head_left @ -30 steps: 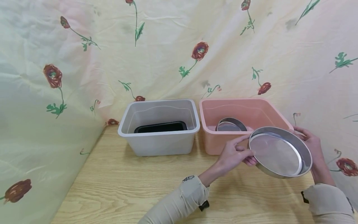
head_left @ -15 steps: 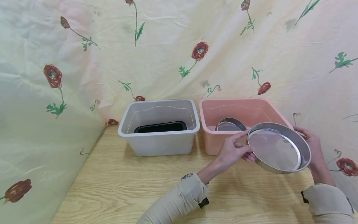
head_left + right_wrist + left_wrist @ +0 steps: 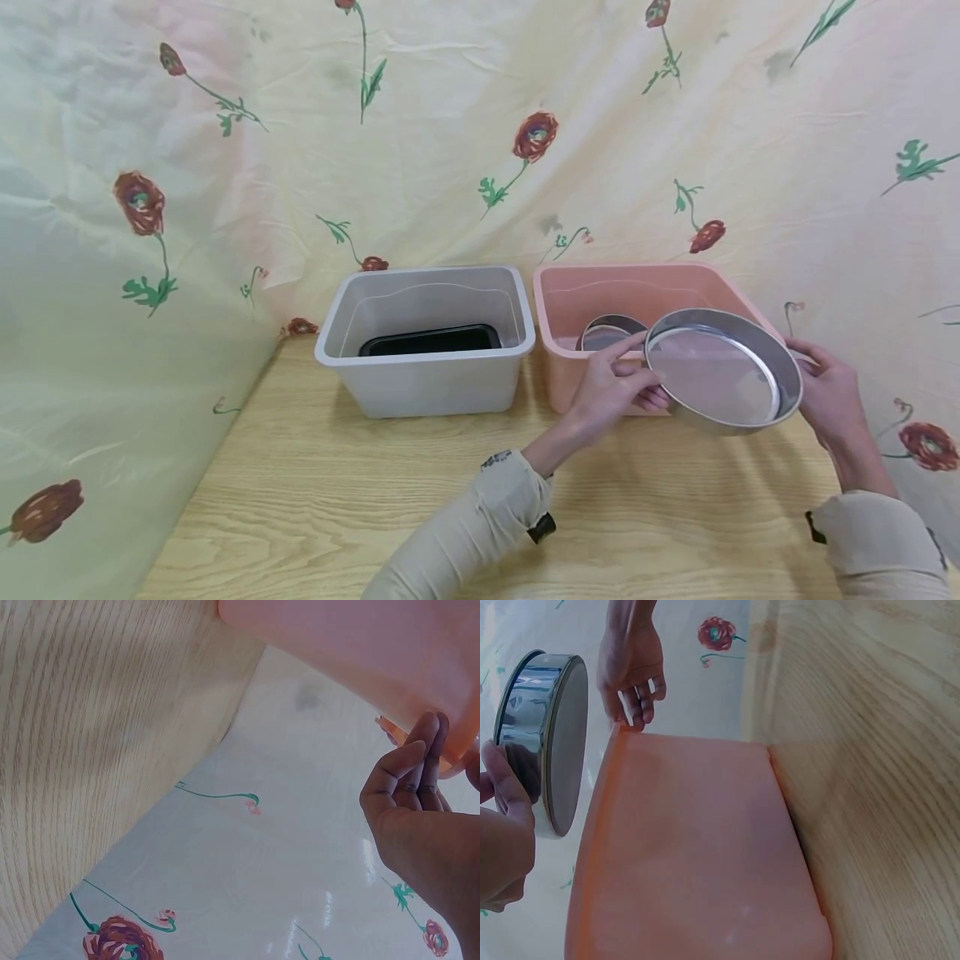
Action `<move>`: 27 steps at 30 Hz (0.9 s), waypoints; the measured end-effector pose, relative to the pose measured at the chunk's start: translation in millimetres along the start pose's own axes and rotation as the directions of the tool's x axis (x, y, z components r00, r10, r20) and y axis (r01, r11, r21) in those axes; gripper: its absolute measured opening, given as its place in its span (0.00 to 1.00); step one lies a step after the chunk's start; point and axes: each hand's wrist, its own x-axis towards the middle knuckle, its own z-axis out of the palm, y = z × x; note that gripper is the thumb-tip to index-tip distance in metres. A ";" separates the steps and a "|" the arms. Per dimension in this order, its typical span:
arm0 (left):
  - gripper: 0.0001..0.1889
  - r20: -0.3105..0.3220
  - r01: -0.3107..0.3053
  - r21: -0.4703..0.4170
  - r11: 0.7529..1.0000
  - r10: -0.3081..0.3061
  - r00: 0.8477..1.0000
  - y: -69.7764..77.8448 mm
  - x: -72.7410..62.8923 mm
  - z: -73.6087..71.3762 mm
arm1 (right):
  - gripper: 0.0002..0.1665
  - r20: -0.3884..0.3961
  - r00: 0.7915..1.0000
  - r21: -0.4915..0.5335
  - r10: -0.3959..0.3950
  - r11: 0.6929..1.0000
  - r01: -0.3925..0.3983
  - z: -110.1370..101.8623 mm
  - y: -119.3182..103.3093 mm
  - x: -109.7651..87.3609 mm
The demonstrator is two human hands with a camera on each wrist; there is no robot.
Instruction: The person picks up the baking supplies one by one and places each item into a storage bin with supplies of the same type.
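Observation:
My left hand (image 3: pixel 603 387) pinches the near left rim of a round, steel-sided sieve (image 3: pixel 712 375), thumb on the inside. Its flat bottom looks like fine mesh. The sieve hangs tilted in front of the pink bin (image 3: pixel 600 379), covering part of its front. My right hand (image 3: pixel 832 396) grips the bin's right front corner; in the right wrist view its fingers (image 3: pixel 427 761) bend against the outer wall below the rim. A gap separates that hand from the sieve (image 3: pixel 566 750) in the left wrist view. A smaller round metal piece (image 3: pixel 603 333) lies inside the pink bin, partly hidden.
Left of the pink bin stands a grey bin (image 3: pixel 435 387) with a black rectangular tray (image 3: pixel 431 340) in it. Both bins are on a wooden table (image 3: pixel 337 500). Behind them hangs a flowered cloth (image 3: pixel 450 167).
My left hand has carried the sieve leftward and a little upward, away from my right hand. The right hand has stayed at the pink bin's corner.

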 end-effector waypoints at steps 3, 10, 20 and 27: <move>0.31 -0.023 -0.017 0.006 1.000 0.017 1.000 1.5 4.1 -2.3 | 0.26 -0.017 1.000 -0.082 0.000 0.997 -0.001 0.3 -0.2 0.6; 0.31 -0.054 -0.021 0.043 0.999 0.024 0.998 2.1 10.5 -6.2 | 0.23 -0.009 1.000 -0.064 0.004 0.998 -0.005 1.0 -1.3 0.0; 0.29 -0.091 -0.031 0.035 0.999 0.034 0.995 0.5 15.3 -11.4 | 0.17 -0.003 0.999 -0.074 0.042 0.996 -0.042 1.0 -3.4 0.2; 0.29 -0.129 -0.012 0.042 0.999 0.017 0.991 0.8 17.3 -15.3 | 0.10 0.005 0.997 -0.218 0.078 0.973 -0.075 3.1 -6.5 -1.8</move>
